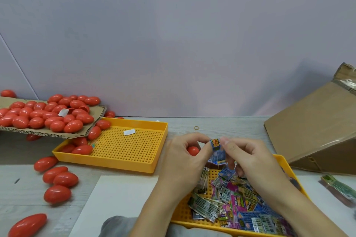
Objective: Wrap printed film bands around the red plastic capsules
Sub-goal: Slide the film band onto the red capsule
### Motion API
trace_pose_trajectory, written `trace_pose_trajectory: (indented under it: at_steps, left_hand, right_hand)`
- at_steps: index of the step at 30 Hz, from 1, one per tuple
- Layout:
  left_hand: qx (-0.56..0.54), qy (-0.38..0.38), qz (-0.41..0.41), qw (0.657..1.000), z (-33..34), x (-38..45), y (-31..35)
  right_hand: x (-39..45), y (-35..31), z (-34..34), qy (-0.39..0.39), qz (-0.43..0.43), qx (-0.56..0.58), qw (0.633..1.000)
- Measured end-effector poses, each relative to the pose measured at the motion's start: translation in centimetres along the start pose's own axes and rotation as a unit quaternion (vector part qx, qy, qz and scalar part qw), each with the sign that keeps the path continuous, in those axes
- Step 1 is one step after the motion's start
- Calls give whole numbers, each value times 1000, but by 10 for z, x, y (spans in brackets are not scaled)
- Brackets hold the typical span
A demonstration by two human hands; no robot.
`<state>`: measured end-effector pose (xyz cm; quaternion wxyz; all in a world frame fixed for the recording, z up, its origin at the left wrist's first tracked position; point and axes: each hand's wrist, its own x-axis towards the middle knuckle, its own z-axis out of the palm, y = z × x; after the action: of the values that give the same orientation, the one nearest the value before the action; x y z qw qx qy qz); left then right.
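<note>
Red capsules (48,115) are lying heaped on a cardboard sheet (57,134) overhanging a yellow tray (123,150); more are sitting loose on the table (221,125). The left hand (185,156) is curling around one capsule (193,150), while the right hand (244,158) is pinching a printed film band (217,150) above a second tray (285,167) of bands.

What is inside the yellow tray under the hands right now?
The near yellow tray holds a loose heap of printed film bands, blue, pink and green. Bare perforated floor shows at its left. The right hand and forearm cover the far-right part, so that stays unseen.
</note>
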<state>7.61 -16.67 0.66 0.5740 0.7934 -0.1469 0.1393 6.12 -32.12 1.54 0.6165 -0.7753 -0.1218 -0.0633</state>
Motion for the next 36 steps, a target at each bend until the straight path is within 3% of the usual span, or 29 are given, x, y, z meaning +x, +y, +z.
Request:
trace_pose_trajectory:
  at_steps: [8,15,23,30,36]
  left_hand:
    - [10,-6,9,1000,-1,0,-2]
    - [7,-20,4,1000,-1,0,-1]
    - [-14,7,8,1000,-3,1,-1]
    - [37,12,0,999,0,0,-4]
    - [43,-7,20,999,2,-1,-6]
  right_hand:
    - [1,1,1,53,-10,42,998]
    - [1,1,-1,20,19,87,996]
    - [0,-2,1,-14,10,43,999]
    - [2,-2,-1,88,-14,73,993]
    - [-1,-8,3,34,-24,49,998]
